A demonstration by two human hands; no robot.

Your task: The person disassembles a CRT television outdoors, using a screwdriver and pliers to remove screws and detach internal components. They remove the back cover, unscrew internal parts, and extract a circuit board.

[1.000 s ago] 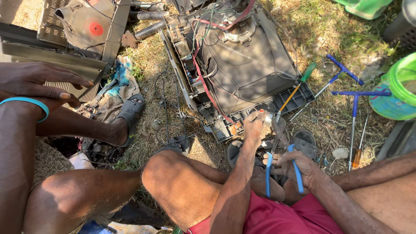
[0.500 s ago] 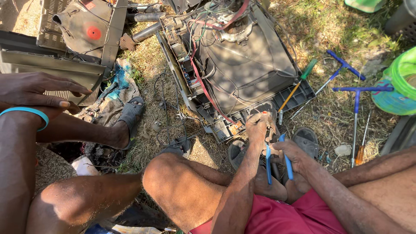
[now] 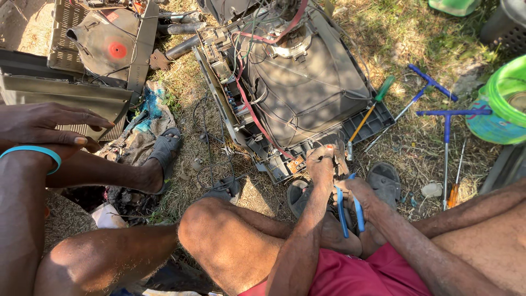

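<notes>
Head view, left to right: a co-worker's hand [image 3: 46, 123] with a blue wristband [image 3: 33, 153] rests on their own knee, beside a grey casing [image 3: 71, 93] and a dirty rag [image 3: 148, 120], well apart from the work. In the middle, an opened old television [image 3: 307, 87] lies on the dry grass with its circuit board [image 3: 230, 93] and wires laid bare. My left hand [image 3: 320, 164] is at its near edge, fingers pinched closed on a small piece hidden in the grip. Just beside it, my right hand [image 3: 361, 194] has its fingers wrapped around blue-handled pliers [image 3: 350, 211], whose nose points up toward the same spot. To do this well, I judge, the left hand should keep the piece steady while the pliers bite squarely, away from the loose wires. Further right lie a green-handled screwdriver [image 3: 372, 107] and blue T-handled wrenches [image 3: 446, 118]. At the far right stands a green tub [image 3: 501, 101]; something round and pale shows inside it, though I cannot tell what.
</notes>
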